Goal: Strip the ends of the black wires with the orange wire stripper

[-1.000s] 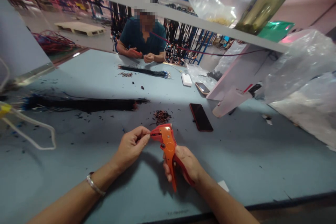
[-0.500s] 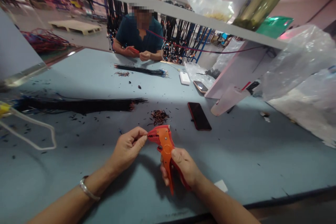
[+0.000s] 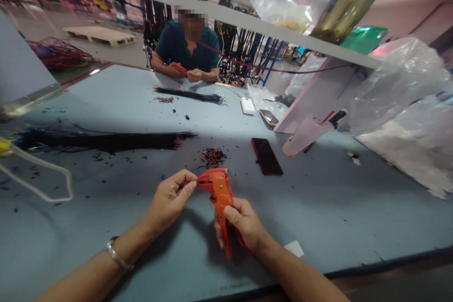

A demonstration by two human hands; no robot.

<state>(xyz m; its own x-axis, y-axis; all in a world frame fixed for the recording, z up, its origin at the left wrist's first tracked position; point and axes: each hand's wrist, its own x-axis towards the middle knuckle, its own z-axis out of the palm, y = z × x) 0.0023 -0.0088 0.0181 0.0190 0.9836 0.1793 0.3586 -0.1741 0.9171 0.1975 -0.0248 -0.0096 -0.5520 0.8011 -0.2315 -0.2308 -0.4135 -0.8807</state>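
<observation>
An orange wire stripper (image 3: 221, 193) sits wrapped in the right hand (image 3: 246, 224). Left of that grip, at the tool's nose, the left hand (image 3: 175, 193) pinches, on what I cannot tell. Beyond lies a heap of clippings (image 3: 213, 156).

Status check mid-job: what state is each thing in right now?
Wire stripper: held up, nose toward the left hand; jaw closure unclear.
Left hand: thumb and forefinger pinched at the wire stripper; anything between them too small to tell.
Right hand: closed around the wire stripper.
Near wire bundle: lying flat, ends splayed.
Far wire bundle: lying flat.
Clippings: loosely heaped.
Red-edged phone: flat, screen dark.
</observation>
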